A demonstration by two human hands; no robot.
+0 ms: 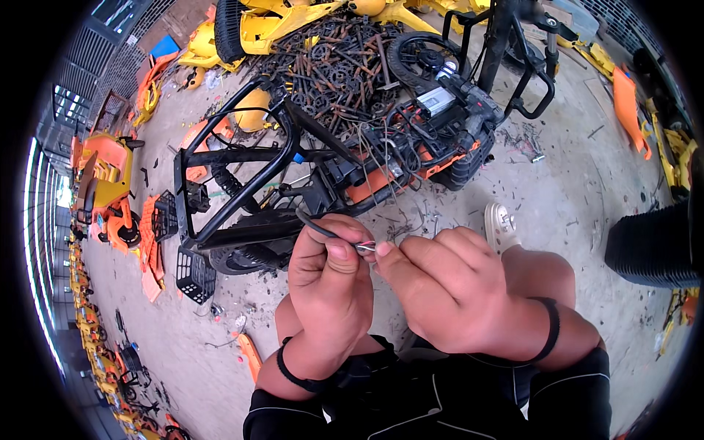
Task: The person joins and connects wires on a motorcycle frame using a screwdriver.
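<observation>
Close in front of my body, my left hand is closed, with thumb and fingers pinching a black cable. The cable's tail sticks out past the far side of that hand. Thin coloured wires, some pinkish and some pale, show at the cable's end between both hands. My right hand is closed too, its thumb and index finger pressed together at the tips of these wires. Beyond my hands lies a stripped scooter frame of black tubes, with tangled wiring and an orange panel.
A heap of rusty metal parts lies behind the frame, near yellow body panels. Black plastic baskets stand at left. A ribbed black object is at right. Small screws and debris dot the concrete floor.
</observation>
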